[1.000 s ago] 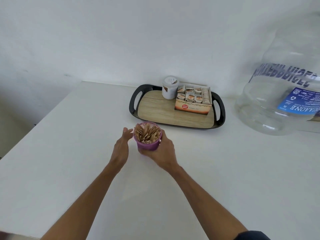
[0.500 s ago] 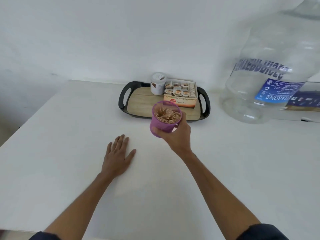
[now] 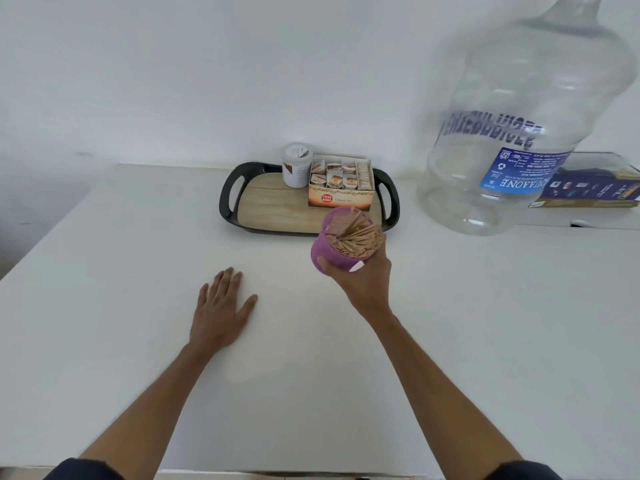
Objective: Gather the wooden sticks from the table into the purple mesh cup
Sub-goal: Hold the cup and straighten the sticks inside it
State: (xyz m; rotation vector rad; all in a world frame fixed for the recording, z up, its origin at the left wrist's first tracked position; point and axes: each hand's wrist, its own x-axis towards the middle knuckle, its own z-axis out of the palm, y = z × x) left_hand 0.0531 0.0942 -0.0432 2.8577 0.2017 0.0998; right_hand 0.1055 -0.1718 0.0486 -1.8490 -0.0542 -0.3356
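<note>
1. Head view: purple mesh cup (image 3: 334,251) sits centre-right of frame, lifted off the white table (image 3: 138,244) and tilted, mouth facing away toward the tray (image 3: 228,192). Wooden sticks (image 3: 358,239) packed inside, tips fanning out.
2. Right hand (image 3: 367,282) wraps the cup's lower wall, thumb on its near side, probably carrying it.
3. Left hand (image 3: 220,311), centre-left, lies flat with fingers spread, holding nothing. Likely bracing.
4. No loose sticks visible on the table; gathering looks done.
</note>
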